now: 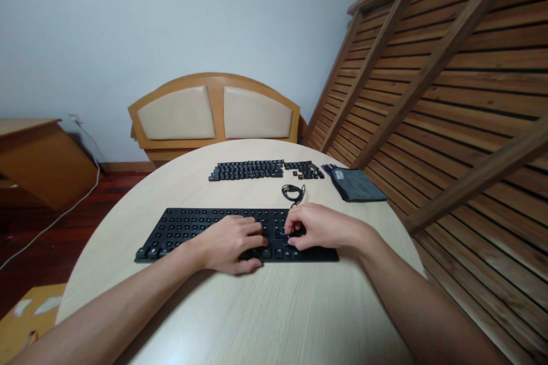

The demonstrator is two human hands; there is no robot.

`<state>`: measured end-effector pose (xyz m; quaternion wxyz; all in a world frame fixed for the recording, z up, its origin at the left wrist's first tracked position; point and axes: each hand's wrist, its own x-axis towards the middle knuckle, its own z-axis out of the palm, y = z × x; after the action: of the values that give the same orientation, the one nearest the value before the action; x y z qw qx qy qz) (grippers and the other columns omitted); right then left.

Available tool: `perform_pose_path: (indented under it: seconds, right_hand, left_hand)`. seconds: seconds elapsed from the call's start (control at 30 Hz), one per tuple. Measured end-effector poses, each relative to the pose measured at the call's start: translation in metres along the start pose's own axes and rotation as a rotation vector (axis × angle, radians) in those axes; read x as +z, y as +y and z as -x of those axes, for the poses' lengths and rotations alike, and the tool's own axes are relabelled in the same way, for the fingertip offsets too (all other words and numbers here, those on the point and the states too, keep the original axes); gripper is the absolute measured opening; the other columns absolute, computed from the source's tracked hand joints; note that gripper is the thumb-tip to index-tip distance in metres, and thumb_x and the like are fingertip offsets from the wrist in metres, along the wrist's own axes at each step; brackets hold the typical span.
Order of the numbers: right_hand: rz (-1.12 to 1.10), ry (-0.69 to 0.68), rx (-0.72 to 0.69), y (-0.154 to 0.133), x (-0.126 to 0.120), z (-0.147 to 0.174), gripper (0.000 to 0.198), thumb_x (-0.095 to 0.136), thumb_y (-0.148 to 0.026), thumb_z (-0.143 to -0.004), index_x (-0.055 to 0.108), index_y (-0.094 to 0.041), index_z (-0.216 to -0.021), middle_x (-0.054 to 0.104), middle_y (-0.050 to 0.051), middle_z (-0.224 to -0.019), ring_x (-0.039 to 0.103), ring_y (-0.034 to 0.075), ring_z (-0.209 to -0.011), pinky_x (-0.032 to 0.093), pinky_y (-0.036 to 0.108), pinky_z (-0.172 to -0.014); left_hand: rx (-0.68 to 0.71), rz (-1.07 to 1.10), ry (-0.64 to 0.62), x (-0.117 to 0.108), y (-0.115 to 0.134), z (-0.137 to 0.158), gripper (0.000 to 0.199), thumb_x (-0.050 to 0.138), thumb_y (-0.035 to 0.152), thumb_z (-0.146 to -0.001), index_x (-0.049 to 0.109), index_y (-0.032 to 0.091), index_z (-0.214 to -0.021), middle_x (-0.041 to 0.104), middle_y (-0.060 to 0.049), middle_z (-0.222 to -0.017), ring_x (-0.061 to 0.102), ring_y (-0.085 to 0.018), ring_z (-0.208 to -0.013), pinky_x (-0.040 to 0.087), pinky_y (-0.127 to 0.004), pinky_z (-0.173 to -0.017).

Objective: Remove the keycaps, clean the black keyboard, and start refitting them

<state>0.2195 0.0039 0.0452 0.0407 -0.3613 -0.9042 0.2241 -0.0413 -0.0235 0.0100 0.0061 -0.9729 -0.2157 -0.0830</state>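
Observation:
A black keyboard (180, 228) lies across the table, most of its key positions bare with small switches showing. Keycaps sit along its front row, such as the keycap (153, 252) at the left. My left hand (235, 242) rests on the keyboard's middle, fingers stretched over it and thumb at the front edge. Over the keyboard's right part, my right hand (310, 227) is closed in a pinch, thumb and forefinger on a small dark keycap (287, 236), partly hidden by the fingers. Beyond the keyboard, loose black keycaps (250, 170) stand in rows, with a smaller group (302, 169) to their right.
A coiled black cable (293, 191) lies behind the keyboard. At the table's right edge is a dark grey cloth pouch (359, 184). The round pale table (257, 313) stands before a wooden headboard (218, 82); wooden slats (449, 97) lean on the right.

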Motion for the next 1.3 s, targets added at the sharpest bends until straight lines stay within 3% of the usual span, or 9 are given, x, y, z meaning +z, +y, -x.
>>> perform_pose_path:
  seconds: [0.27,0.73,1.13,1.3]
  right_hand:
    - [-0.140,-0.050,0.028,0.003,0.014,0.006,0.019,0.071,-0.025,-0.070,0.074,-0.018,-0.088,0.071,0.001,-0.084,0.063,0.015,-0.076,0.045,0.023,-0.067]
    - [-0.183,-0.087,0.049,0.005,0.013,0.005,0.019,0.067,-0.027,-0.072,0.073,-0.019,-0.089,0.067,-0.001,-0.081,0.059,0.013,-0.069,0.041,0.022,-0.060]
    - [0.113,0.067,0.031,-0.020,0.018,0.010,0.013,0.066,-0.024,-0.066,0.067,-0.021,-0.078,0.071,-0.001,-0.077,0.059,0.017,-0.070,0.040,0.028,-0.070]
    - [0.184,0.039,0.076,-0.026,0.019,0.012,0.012,0.063,-0.021,-0.066,0.066,-0.021,-0.078,0.072,0.002,-0.074,0.062,0.019,-0.067,0.037,0.028,-0.061]
  left_hand:
    - [0.073,0.050,0.048,0.007,0.007,-0.003,0.037,0.054,0.033,-0.095,0.056,0.023,-0.130,0.065,-0.008,-0.114,0.063,-0.022,-0.092,0.054,-0.035,-0.077]
    - [0.080,0.091,0.053,0.006,0.008,-0.006,0.033,0.055,0.031,-0.095,0.059,0.022,-0.126,0.068,-0.006,-0.110,0.061,-0.022,-0.093,0.052,-0.035,-0.079]
    - [0.076,0.059,0.043,0.007,0.008,-0.007,0.033,0.056,0.033,-0.094,0.059,0.023,-0.126,0.066,-0.006,-0.107,0.060,-0.022,-0.091,0.052,-0.036,-0.077]
    - [0.077,0.055,0.038,0.008,0.008,-0.007,0.033,0.057,0.032,-0.093,0.058,0.023,-0.125,0.066,-0.006,-0.107,0.060,-0.022,-0.091,0.052,-0.036,-0.077]
